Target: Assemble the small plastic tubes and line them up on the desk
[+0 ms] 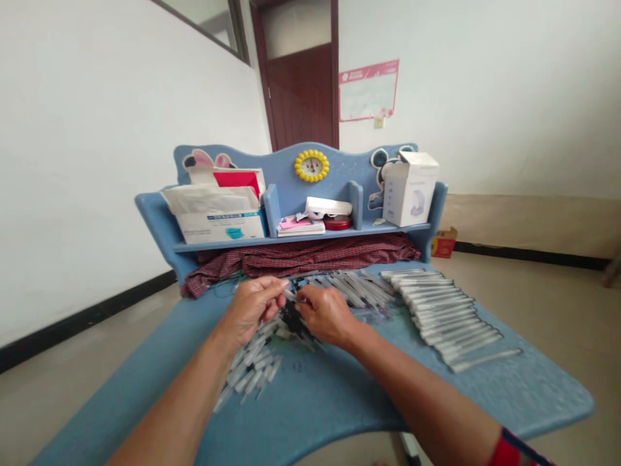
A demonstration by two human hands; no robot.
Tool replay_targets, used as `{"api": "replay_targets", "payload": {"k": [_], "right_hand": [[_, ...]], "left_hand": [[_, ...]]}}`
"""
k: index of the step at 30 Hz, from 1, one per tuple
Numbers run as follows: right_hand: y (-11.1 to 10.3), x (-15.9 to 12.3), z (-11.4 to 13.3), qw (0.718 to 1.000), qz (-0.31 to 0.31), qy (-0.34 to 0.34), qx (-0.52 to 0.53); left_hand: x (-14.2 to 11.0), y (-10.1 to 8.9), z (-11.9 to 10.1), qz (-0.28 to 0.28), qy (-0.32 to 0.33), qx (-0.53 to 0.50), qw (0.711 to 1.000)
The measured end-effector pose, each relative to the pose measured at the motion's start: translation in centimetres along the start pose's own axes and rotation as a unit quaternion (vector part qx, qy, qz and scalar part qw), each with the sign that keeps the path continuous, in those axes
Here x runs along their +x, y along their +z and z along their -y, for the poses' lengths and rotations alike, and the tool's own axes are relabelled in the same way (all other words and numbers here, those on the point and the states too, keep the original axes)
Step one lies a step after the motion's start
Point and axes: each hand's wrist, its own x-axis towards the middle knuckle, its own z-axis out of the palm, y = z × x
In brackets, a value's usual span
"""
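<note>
— Anything in the left hand [256, 304]?
— A small translucent piece [290, 295], slim and pale, clamped between thumb and fingers.
— And in the right hand [327, 314]?
— Fingers curled together, close to the other end of that piece; too blurred to tell what, if anything, is between them.
— Underneath?
— A tangled heap of thin black parts [292, 321]. Toward the left forearm, short frosty tubes [257, 367], scattered. Beyond the right hand, longer clear tubes [359, 289], loosely piled. Farther right, slender dark-edged tubes [449, 317], laid side by side.
— And for a surface?
— Blue table [339, 398], faintly mottled, with a curved front edge. At the back, rumpled red checked cloth [310, 255] under a blue shelf [223, 244].
— On the shelf?
— A square-edged white carton [407, 194] and an open box [220, 226] stuffed with papers. Above, a yellow, petal-rimmed clock [311, 166].
— Around it all?
— White walls [485, 97], dark red door [303, 97], pink-bordered poster [369, 92].
</note>
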Motion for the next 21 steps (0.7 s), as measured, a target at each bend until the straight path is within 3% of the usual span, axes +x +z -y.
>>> {"api": "replay_targets", "payload": {"k": [5, 8, 11, 14, 18, 21], "right_hand": [[-4.2, 0.4, -0.1, 0.988, 0.082, -0.001, -0.128], [-7.8, 0.3, -1.5, 0.976, 0.118, -0.017, -0.181], [-11.1, -0.8, -4.4, 0.963, 0.137, -0.016, -0.23], [-13.4, -2.7, -8.5, 0.945, 0.157, 0.041, -0.283], [-14.8, -5.1, -13.6, 0.928, 0.159, 0.099, -0.321], [-14.9, -6.3, -15.6, 0.923, 0.157, 0.111, -0.333]], "left_hand": [[0.1, -0.7, -0.3, -0.037, 0.005, -0.023, 0.999], [0.3, -1.1, -0.3, -0.057, 0.005, 0.024, 0.998], [0.3, -1.1, -0.2, -0.056, 0.008, 0.08, 0.995], [0.3, -0.9, 0.0, -0.039, 0.015, 0.113, 0.993], [0.3, -0.7, 0.1, -0.03, 0.015, 0.159, 0.987], [0.3, -0.6, 0.1, -0.035, 0.014, 0.179, 0.983]]}}
